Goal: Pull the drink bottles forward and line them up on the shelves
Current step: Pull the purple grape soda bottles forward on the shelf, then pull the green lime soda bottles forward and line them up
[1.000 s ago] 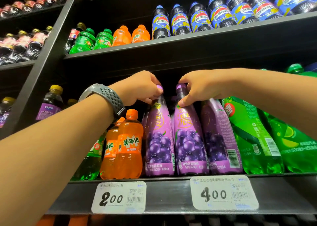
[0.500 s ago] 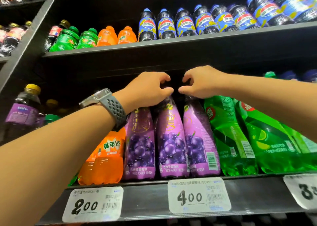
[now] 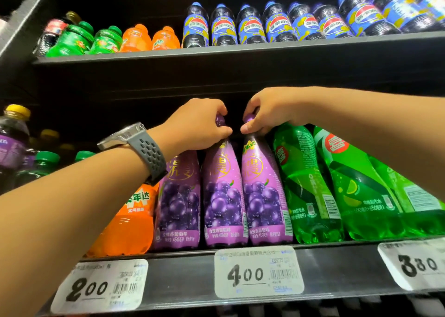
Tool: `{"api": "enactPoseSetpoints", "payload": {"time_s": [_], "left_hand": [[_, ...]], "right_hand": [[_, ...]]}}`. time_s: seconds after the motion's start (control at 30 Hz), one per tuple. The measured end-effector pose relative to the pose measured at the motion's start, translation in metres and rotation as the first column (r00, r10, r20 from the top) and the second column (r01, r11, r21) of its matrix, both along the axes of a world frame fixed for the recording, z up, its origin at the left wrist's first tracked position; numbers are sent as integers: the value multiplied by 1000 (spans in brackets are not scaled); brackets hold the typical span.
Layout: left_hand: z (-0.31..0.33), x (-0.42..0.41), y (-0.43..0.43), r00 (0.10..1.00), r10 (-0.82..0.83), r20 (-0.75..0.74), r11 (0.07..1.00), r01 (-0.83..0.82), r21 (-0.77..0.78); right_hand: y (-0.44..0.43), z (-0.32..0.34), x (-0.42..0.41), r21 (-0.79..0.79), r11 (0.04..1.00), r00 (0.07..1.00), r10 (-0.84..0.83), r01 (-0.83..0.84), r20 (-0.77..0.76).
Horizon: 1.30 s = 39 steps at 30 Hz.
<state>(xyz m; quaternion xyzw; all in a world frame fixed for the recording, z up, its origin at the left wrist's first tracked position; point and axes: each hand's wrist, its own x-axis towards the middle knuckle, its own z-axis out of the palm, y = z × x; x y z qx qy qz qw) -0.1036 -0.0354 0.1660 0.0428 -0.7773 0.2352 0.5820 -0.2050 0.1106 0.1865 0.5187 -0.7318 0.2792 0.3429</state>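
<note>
Three purple grape-drink bottles stand side by side at the front edge of the middle shelf point(image 3: 337, 266). My left hand point(image 3: 195, 126), with a grey watch on the wrist, grips the cap and neck of the middle purple bottle point(image 3: 224, 196). My right hand point(image 3: 269, 108) pinches the cap of the right purple bottle point(image 3: 263, 196). The left purple bottle point(image 3: 179, 201) stands untouched, its top hidden behind my left wrist. An orange soda bottle point(image 3: 130, 227) stands to their left, partly behind my forearm. Green soda bottles point(image 3: 305, 184) lean to their right.
The upper shelf point(image 3: 216, 51) carries green, orange and several blue-labelled cola bottles point(image 3: 222, 26). Dark purple-labelled bottles point(image 3: 12, 143) and green-capped ones sit further back at the left. Price tags reading 2.00, 4.00 point(image 3: 257, 272) and 3.80 hang on the shelf front.
Both hands have closed on purple bottle caps that were only being reached for before. The view has shifted rightwards, so the bottles appear further left.
</note>
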Motion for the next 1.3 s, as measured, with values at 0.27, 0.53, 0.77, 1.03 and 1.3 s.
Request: {"api": "enactPoseSetpoints", "payload": {"time_s": [0.27, 0.53, 0.77, 1.03, 1.3], "left_hand": [[-4, 2, -5, 1000, -24, -9, 1000, 24, 14], [-5, -3, -6, 999, -8, -43, 1000, 7, -2], [-14, -7, -3, 997, -25, -74, 999, 23, -25], [-4, -3, 19, 982, -186, -21, 983, 185, -12], [7, -35, 67, 958, -271, 95, 958, 259, 124]], "right_hand": [[-2, 1, -6, -26, 990, 980, 138, -135, 142], [2, -3, -6, -31, 980, 966, 197, -194, 168], [8, -11, 3, -3, 999, 999, 38, -38, 24], [55, -3, -1, -214, 920, 886, -379, 328, -269], [102, -3, -42, -149, 919, 873, -394, 365, -287]]}}
